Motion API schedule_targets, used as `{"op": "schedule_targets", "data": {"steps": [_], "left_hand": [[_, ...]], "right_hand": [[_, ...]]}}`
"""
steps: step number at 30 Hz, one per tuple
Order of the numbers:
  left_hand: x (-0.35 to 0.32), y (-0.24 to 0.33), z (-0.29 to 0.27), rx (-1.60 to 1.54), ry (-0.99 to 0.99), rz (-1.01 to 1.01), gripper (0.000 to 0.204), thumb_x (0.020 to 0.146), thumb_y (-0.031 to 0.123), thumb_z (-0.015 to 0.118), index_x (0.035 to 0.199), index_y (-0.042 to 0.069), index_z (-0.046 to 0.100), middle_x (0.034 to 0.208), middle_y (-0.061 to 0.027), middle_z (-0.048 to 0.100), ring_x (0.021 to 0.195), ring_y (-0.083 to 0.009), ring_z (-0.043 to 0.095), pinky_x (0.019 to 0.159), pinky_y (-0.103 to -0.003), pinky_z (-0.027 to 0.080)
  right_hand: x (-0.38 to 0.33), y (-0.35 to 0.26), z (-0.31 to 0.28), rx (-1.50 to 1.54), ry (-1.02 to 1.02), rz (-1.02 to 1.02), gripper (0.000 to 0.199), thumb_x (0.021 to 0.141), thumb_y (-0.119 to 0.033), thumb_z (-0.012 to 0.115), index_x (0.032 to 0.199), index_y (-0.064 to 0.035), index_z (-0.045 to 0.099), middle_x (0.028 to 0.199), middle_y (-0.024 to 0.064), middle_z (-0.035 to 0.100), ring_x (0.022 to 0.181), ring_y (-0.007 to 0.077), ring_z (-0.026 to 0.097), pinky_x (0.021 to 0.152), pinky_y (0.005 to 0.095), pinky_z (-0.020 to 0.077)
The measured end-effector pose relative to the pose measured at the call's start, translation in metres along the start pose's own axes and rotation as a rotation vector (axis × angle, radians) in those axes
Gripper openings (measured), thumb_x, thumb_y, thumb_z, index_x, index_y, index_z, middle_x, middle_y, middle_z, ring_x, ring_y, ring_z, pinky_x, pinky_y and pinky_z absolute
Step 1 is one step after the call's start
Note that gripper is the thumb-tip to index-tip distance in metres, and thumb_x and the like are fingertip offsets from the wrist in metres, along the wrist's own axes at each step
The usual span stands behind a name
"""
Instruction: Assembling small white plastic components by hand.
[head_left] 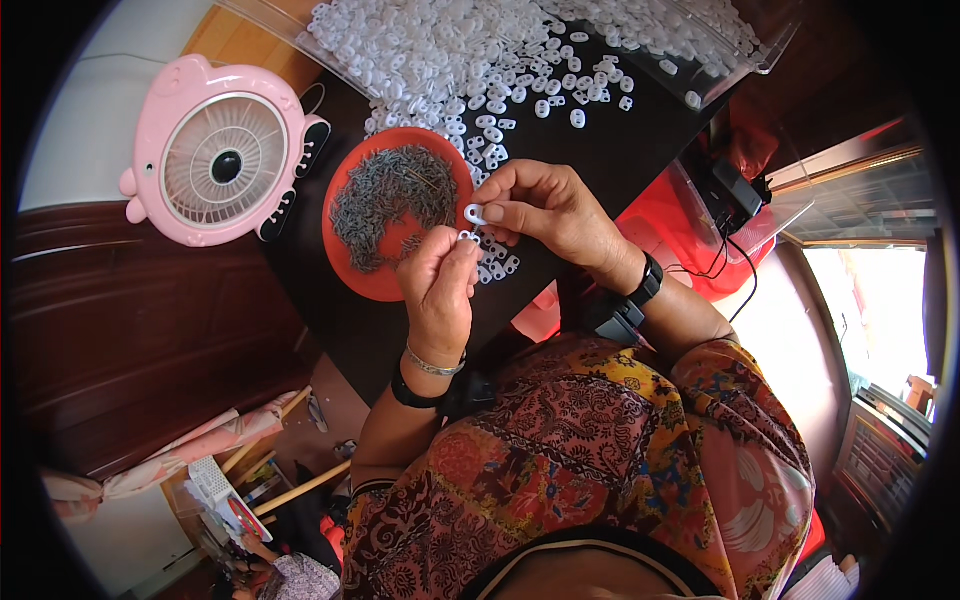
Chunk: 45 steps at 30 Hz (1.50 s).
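Observation:
My left hand [440,295] is closed, pinching a small white oval plastic piece [466,236] between thumb and fingertips. Close beside it, my right hand [558,212] grips another white plastic piece [474,213] with a hole in it, between thumb and forefinger. The two pieces are held almost tip to tip; whether they touch I cannot tell. Both hands are at the right rim of a round red bowl [362,287]. Inside lies a heap of tiny grey metal parts [365,205], too small to name. More white pieces [495,262] lie on the table by my fingers.
A big pile of white oval pieces [430,50] spreads over the far side of the dark table [630,140], beside clear plastic trays. A pink fan [150,190] stands left of the bowl. Red plastic containers [690,235] and a cable are at right. Another person [295,578] appears lower left.

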<state>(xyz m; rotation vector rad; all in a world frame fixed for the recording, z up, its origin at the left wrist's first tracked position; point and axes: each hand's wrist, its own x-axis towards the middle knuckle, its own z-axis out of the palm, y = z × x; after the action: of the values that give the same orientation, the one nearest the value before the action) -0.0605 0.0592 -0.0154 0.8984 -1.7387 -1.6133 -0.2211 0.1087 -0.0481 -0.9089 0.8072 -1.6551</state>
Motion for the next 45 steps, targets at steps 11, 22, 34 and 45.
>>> {"op": "schedule_targets", "data": {"steps": [11, 22, 34, 45], "left_hand": [[0.0002, 0.0016, 0.0027, -0.032, 0.023, -0.010, 0.021, 0.090, 0.011, 0.052, 0.071, 0.003, 0.050, 0.062, 0.0012, 0.049, 0.053, -0.0037, 0.040, 0.047, -0.020, 0.032], [-0.0011, 0.0026, 0.0037, 0.024, 0.031, -0.007, 0.022, 0.091, 0.011, 0.051, 0.071, 0.003, 0.049, 0.062, 0.0011, 0.049, 0.053, -0.0038, 0.041, 0.047, -0.020, 0.032], [-0.0034, 0.0049, 0.0055, -0.075, 0.055, -0.039, 0.019, 0.091, 0.013, 0.052, 0.079, 0.001, 0.057, 0.062, 0.0024, 0.048, 0.054, -0.0035, 0.042, 0.047, -0.018, 0.032], [-0.0036, 0.0012, 0.0033, -0.187, 0.022, -0.084, 0.021, 0.092, 0.017, 0.050, 0.081, 0.001, 0.058, 0.066, -0.0012, 0.056, 0.053, -0.0047, 0.045, 0.047, -0.018, 0.034]], "right_hand": [[-0.0033, -0.0008, 0.0038, -0.081, 0.037, -0.021, 0.011, 0.088, -0.006, 0.063, 0.097, 0.0000, 0.062, 0.082, 0.0001, 0.064, 0.069, 0.0037, 0.056, 0.060, 0.0186, 0.0464], [-0.0068, 0.0000, 0.0042, -0.147, 0.011, -0.030, 0.013, 0.089, -0.004, 0.061, 0.101, -0.0004, 0.063, 0.090, 0.0011, 0.065, 0.082, 0.0063, 0.060, 0.074, 0.0212, 0.0503], [-0.0064, -0.0063, 0.0036, -0.401, -0.115, -0.170, 0.019, 0.082, -0.004, 0.069, 0.099, -0.0008, 0.062, 0.087, 0.0022, 0.064, 0.080, 0.0078, 0.062, 0.069, 0.0223, 0.0512], [-0.0080, -0.0047, 0.0099, -0.533, -0.050, -0.224, 0.026, 0.076, -0.006, 0.074, 0.098, -0.0028, 0.062, 0.082, 0.0038, 0.062, 0.072, 0.0097, 0.063, 0.061, 0.0231, 0.0504]]}}
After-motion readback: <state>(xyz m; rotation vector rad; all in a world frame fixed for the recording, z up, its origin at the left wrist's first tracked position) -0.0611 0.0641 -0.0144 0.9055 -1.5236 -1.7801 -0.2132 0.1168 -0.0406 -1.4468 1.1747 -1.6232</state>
